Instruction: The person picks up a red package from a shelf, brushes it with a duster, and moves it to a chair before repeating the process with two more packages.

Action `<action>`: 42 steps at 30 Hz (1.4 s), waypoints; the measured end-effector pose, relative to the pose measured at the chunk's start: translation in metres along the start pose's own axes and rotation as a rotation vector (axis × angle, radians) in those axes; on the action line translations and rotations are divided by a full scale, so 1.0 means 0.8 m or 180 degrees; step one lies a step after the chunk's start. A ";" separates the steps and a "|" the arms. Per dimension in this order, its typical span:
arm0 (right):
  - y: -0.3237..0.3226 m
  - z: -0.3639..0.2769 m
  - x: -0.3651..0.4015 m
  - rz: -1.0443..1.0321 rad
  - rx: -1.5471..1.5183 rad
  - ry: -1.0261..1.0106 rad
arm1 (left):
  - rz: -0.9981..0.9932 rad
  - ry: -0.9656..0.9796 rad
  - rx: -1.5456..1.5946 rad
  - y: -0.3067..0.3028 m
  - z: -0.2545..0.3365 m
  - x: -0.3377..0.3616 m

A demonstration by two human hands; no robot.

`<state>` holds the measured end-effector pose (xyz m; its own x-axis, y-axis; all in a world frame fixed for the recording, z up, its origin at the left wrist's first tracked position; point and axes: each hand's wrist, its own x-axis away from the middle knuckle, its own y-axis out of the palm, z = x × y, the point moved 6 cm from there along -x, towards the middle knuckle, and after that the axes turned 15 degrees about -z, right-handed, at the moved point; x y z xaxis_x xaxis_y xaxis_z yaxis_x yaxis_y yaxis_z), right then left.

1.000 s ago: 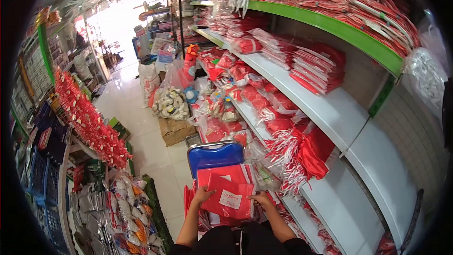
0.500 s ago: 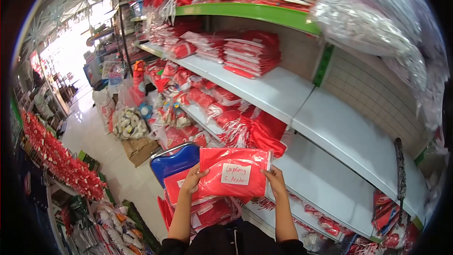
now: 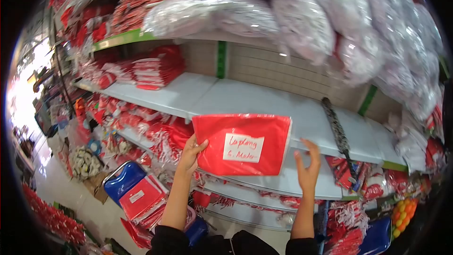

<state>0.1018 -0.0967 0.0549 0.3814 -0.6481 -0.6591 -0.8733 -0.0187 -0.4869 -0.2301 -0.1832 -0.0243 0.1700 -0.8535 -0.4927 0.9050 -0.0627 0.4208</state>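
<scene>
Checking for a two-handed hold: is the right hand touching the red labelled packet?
Apart. The head view shows the right hand open beside the red packet, with a sliver of shelf visible between them. Only the left hand holds it.

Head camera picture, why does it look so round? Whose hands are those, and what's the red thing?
There is no machine here. A person wears a camera on their head, so you see what they see; its wide lens bends the edges round. The two arms at the bottom are theirs. The left hand grips a flat red packet with a white handwritten label. The right hand is open beside it. Behind is a white shelf with red stacks at its left. Silvery bags are piled above.
</scene>
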 end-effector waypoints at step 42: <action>0.002 0.129 0.161 -0.1190 -0.3240 0.1925 | -0.0845 -0.0571 -0.0306 0.216 -0.175 -0.214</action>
<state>0.1809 -0.1020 -0.0897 0.6925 -0.7176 -0.0741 -0.6822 -0.6848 0.2563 -0.0480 0.0243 0.0263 -0.1404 -0.8919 -0.4300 0.9426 -0.2533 0.2176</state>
